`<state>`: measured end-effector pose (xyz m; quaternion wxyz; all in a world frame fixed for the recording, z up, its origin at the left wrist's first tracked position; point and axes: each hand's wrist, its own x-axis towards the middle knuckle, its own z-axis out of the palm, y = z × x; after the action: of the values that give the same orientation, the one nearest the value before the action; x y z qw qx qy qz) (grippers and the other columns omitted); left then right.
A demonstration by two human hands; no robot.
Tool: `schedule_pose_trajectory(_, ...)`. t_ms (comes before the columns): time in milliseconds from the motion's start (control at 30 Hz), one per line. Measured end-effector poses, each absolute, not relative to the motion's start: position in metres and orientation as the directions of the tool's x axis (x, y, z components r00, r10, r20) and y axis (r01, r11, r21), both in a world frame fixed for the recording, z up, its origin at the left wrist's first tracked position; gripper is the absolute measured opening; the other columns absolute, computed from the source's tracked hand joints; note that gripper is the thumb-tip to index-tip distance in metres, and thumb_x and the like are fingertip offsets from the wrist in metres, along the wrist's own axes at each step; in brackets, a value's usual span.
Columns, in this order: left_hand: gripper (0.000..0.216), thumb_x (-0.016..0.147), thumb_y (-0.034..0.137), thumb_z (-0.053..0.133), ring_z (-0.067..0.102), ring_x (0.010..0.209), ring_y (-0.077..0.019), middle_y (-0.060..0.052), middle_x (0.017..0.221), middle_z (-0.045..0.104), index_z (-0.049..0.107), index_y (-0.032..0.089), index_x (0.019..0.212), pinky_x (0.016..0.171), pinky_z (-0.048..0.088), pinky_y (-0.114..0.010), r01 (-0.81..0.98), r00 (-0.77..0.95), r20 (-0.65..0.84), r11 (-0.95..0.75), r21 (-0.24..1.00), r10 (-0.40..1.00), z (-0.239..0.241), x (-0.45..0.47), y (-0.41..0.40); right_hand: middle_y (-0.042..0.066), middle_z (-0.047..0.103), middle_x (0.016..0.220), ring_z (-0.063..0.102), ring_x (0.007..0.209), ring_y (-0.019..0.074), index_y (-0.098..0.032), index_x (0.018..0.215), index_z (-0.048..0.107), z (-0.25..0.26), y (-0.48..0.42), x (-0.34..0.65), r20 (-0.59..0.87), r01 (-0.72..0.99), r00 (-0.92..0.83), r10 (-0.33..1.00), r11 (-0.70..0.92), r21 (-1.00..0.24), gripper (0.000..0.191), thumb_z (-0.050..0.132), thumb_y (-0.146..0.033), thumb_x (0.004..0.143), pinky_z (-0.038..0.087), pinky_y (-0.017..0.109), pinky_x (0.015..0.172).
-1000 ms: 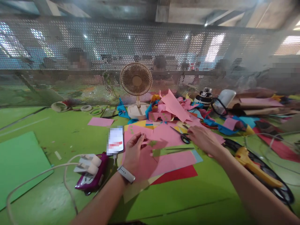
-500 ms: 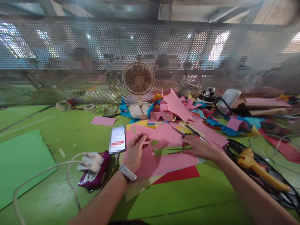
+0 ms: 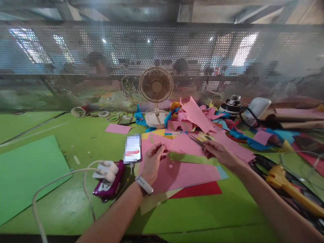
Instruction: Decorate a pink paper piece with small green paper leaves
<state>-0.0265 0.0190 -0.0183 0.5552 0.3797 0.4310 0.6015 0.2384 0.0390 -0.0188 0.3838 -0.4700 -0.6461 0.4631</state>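
Note:
My left hand (image 3: 153, 160), with a white watch on the wrist, pinches the left end of a green paper strip (image 3: 192, 158) above a large pink sheet (image 3: 187, 173). My right hand (image 3: 219, 153) is closed round a pair of scissors (image 3: 196, 140), whose blades point up and to the left over the pink paper. The strip runs between both hands. A red sheet (image 3: 202, 189) and a yellowish sheet lie under the pink one.
A phone (image 3: 133, 148) lies left of my left hand, beside a purple power bank (image 3: 107, 184) with white plugs and cable. A small fan (image 3: 156, 96) stands behind, next to a heap of paper scraps (image 3: 197, 116). A yellow glue gun (image 3: 291, 187) lies right; a green board (image 3: 27, 168) left.
My right hand took the scissors from the table and lifted them toward the left. The green strip came up off the pink sheet between both hands.

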Motion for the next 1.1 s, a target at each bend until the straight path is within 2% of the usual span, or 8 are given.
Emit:
schedule_pose_trajectory(67, 0.024, 0.065, 0.034, 0.069, 0.062, 0.072, -0.0139, -0.001, 0.080, 0.064, 0.064, 0.019, 0.084, 0.063, 0.047, -0.024, -0.350, -0.098, -0.025, -0.011, 0.937, 0.995, -0.018, -0.027, 0.019, -0.006, 0.043, 0.059, 0.041, 0.047, 0.0069, -0.018, 0.081, 0.049, -0.016, 0.039, 0.238, 0.112, 0.303, -0.196, 0.974, 0.169, -0.938, 0.031, 0.046, -0.049, 0.082, 0.034, 0.020, 0.044)
schedule_pose_trajectory(167, 0.026, 0.065, 0.035, 0.069, 0.063, 0.073, -0.0151, -0.002, 0.081, 0.065, 0.064, 0.019, 0.084, 0.064, 0.047, -0.025, -0.346, -0.092, -0.020, -0.013, 0.938, 0.996, -0.016, -0.027, 0.018, -0.006, 0.041, 0.056, 0.033, 0.042, 0.0069, -0.018, 0.089, 0.054, -0.011, 0.036, 0.233, 0.120, 0.432, -0.161, 0.980, 0.179, -0.884, 0.035, 0.046, -0.051, 0.081, 0.024, 0.020, 0.038)
schedule_pose_trajectory(367, 0.026, 0.065, 0.036, 0.069, 0.063, 0.075, -0.0153, -0.001, 0.080, 0.064, 0.064, 0.020, 0.084, 0.066, 0.048, -0.026, -0.342, -0.099, -0.028, -0.007, 0.940, 0.995, -0.013, -0.026, 0.016, -0.002, 0.051, 0.063, 0.048, 0.057, 0.0126, -0.019, 0.102, 0.056, -0.014, 0.021, 0.208, 0.178, 0.623, -0.281, 0.943, 0.320, -0.714, 0.038, 0.044, -0.049, 0.082, 0.035, 0.023, 0.049)
schedule_pose_trajectory(467, 0.026, 0.064, 0.037, 0.069, 0.062, 0.074, -0.0146, -0.001, 0.079, 0.065, 0.064, 0.019, 0.083, 0.065, 0.048, -0.025, -0.336, -0.117, -0.036, -0.005, 0.942, 0.992, -0.014, -0.026, 0.017, -0.004, 0.049, 0.055, 0.050, 0.052, 0.0133, -0.021, 0.107, 0.053, -0.019, 0.015, 0.196, 0.143, 0.675, -0.317, 0.937, 0.329, -0.661, 0.037, 0.033, -0.045, 0.088, 0.037, 0.024, 0.052)
schedule_pose_trajectory(533, 0.028, 0.064, 0.037, 0.069, 0.061, 0.072, -0.0142, -0.002, 0.078, 0.065, 0.064, 0.018, 0.084, 0.063, 0.047, -0.024, -0.329, -0.125, -0.044, 0.001, 0.944, 0.991, -0.015, -0.025, 0.018, -0.003, 0.053, 0.054, 0.054, 0.051, 0.0145, -0.020, 0.106, 0.054, -0.022, 0.014, 0.191, 0.112, 0.697, -0.348, 0.931, 0.337, -0.633, 0.037, 0.028, -0.043, 0.090, 0.040, 0.025, 0.054)
schedule_pose_trajectory(667, 0.029, 0.063, 0.037, 0.070, 0.061, 0.070, -0.0142, -0.003, 0.079, 0.066, 0.064, 0.017, 0.083, 0.062, 0.047, -0.024, -0.321, -0.124, -0.059, 0.016, 0.947, 0.991, -0.015, -0.024, 0.018, 0.005, 0.066, 0.082, 0.062, 0.073, 0.0191, -0.022, 0.105, 0.056, -0.025, 0.018, 0.185, 0.119, 0.751, -0.383, 0.916, 0.384, -0.537, 0.034, 0.031, -0.039, 0.089, 0.043, 0.028, 0.065)
schedule_pose_trajectory(833, 0.025, 0.065, 0.035, 0.069, 0.061, 0.071, -0.0141, -0.003, 0.078, 0.066, 0.064, 0.017, 0.082, 0.063, 0.047, -0.024, -0.299, -0.115, -0.069, 0.032, 0.954, 0.991, -0.013, -0.023, 0.016, 0.005, 0.068, 0.091, 0.063, 0.085, 0.0208, -0.024, 0.105, 0.058, -0.027, 0.023, 0.186, 0.105, 0.757, -0.390, 0.915, 0.383, -0.529, 0.032, 0.034, -0.037, 0.089, 0.044, 0.029, 0.071)
schedule_pose_trajectory(1100, 0.026, 0.063, 0.036, 0.069, 0.061, 0.072, -0.0149, -0.002, 0.076, 0.065, 0.064, 0.018, 0.080, 0.062, 0.047, -0.024, -0.291, -0.122, -0.076, 0.038, 0.956, 0.990, -0.012, -0.022, 0.016, 0.005, 0.069, 0.088, 0.064, 0.082, 0.0215, -0.023, 0.104, 0.058, -0.028, 0.027, 0.188, 0.102, 0.740, -0.422, 0.901, 0.407, -0.535, 0.033, 0.035, -0.040, 0.088, 0.044, 0.030, 0.070)
